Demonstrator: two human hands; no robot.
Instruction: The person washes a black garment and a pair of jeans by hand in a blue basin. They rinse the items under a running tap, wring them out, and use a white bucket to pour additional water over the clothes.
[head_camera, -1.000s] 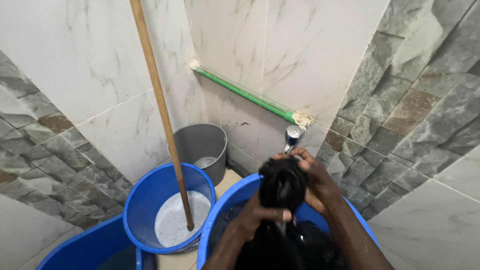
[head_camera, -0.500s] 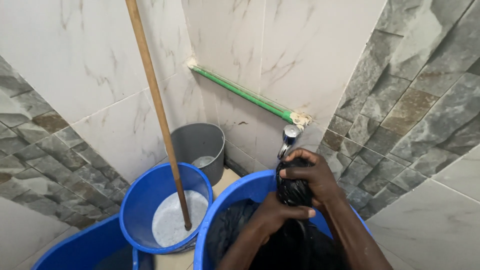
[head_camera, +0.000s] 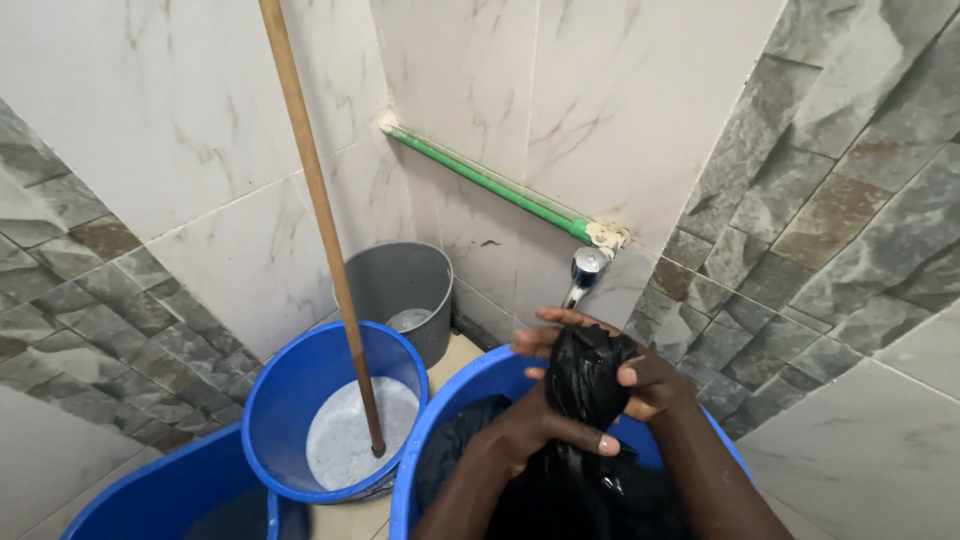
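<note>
1. Two hands worked one black cloth (head_camera: 585, 375) above the big tub (head_camera: 455, 400), the landmark for all places below. Left hand (head_camera: 540, 430) was closed round the cloth's lower part, thumb laid across the front. Right hand (head_camera: 640, 375) was curled over the bunched top, fingers reaching to the cloth's far side.
2. Cloth position: bunched top held up over the tub's far half, tail hanging down inside the tub.
3. Progress, judged: washing looked to be in mid-course. Cloth appeared soaked and glossy, gripped as if being rubbed or wrung. More dark fabric (head_camera: 470, 440) lay in the tub, so some work seemed left. No washed items were visible set aside; amount done could not be told.
4. Count of containers: three blue ones, namely the tub, one bucket (head_camera: 275, 400) just left of it, and a basin (head_camera: 150, 500) further left at the frame corner. One grey bin (head_camera: 400, 280) stood behind the bucket, beyond the tub's left side.
5. Bucket held pale, cloudy liquid; one wooden pole (head_camera: 320, 220) stood in it, leaning up toward the wall.
6. One tap (head_camera: 585, 270) was on the wall directly beyond the tub, at the end of one green pipe (head_camera: 490, 185). Whether water ran could not be told.
7. No other people in view.
</note>
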